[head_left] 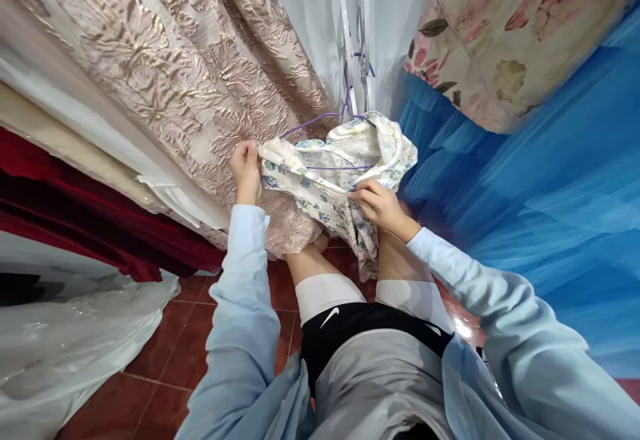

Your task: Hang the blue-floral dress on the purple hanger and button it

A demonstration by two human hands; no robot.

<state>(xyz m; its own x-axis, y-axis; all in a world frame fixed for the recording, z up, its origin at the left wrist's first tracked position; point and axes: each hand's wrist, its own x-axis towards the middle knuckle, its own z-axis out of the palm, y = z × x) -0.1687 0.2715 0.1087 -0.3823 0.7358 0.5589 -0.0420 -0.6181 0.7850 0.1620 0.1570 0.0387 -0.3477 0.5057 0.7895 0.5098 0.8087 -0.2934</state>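
A white garment with a blue and green floral print [325,203] hangs in front of me on a purple wire hanger [313,121]. My left hand [247,165] is closed, pinching the garment's left shoulder edge. At the front of the neckline, my right hand [376,201] pinches the fabric between thumb and fingers. The right shoulder of the garment sits over the hanger, while on the left the hanger's arm shows bare above the cloth. Its lower bar crosses the neck opening. The garment's lower end dangles between my legs.
A pink embossed curtain-like fabric [240,87] hangs close on the left, beside dark red cloth [90,213]. Blue tulle [540,207] and a floral-printed cloth [505,47] hang on the right. White metal bars [367,27] stand behind the hanger. The floor is red tile [175,353].
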